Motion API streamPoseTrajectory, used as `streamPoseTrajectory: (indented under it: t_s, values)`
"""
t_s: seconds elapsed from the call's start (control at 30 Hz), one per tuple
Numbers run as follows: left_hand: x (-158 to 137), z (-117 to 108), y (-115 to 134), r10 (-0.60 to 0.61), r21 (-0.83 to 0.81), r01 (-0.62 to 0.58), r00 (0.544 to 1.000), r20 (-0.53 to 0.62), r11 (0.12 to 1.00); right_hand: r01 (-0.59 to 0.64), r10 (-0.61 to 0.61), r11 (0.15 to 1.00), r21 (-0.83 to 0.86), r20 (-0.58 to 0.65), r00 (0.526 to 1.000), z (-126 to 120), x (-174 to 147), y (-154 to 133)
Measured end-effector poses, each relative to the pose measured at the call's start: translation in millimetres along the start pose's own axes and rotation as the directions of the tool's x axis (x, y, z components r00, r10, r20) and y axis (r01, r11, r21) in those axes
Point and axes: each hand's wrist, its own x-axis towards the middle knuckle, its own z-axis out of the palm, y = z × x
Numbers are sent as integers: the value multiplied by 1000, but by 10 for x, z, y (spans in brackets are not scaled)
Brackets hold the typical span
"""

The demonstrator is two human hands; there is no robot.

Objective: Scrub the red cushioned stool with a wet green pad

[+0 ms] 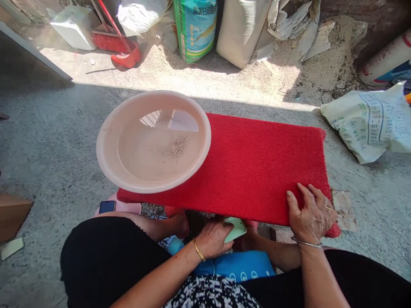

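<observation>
My left hand (pixel 213 237), a gold bracelet at its wrist, hangs low between my knees. Its fingers are closed on a pale green, flat plastic piece (pixel 236 229) with rounded corners; the underside is hidden, so its kind does not show. Spread over the right front corner of a red pile mat (pixel 250 162), my right hand (pixel 311 214) lies open with its fingers apart. The mat lies flat on a raised support that is mostly hidden. A pale pink basin (pixel 104 141) of water rests over the mat's left end, with dark specks at its bottom.
A pink vessel with a phone (pixel 107 207) on it stands by my left knee. Blue fabric or plastic (pixel 237 263) lies between my legs. A white printed sack (pixel 369 122) is at right. Behind stand a green-blue bag (pixel 196 30), a red dustpan (pixel 126 57) and a white box (pixel 75 25).
</observation>
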Motion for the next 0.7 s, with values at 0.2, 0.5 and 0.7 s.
streamPoseTrajectory:
  t_s: [0.2, 0.5, 0.7]
  values:
    - [-167, -67, 122, 65, 119, -70, 997, 44, 990, -12, 12, 1000, 14, -16, 1000, 7, 9, -10]
    - [-535, -413, 317, 298, 248, -242, 928, -225, 938, -22, 24, 999, 50, -46, 999, 40, 7, -25]
    - [-579, -856, 207, -48, 161, 237, 685, -727, 958, -28, 30, 998, 60, -47, 998, 20, 7, -60]
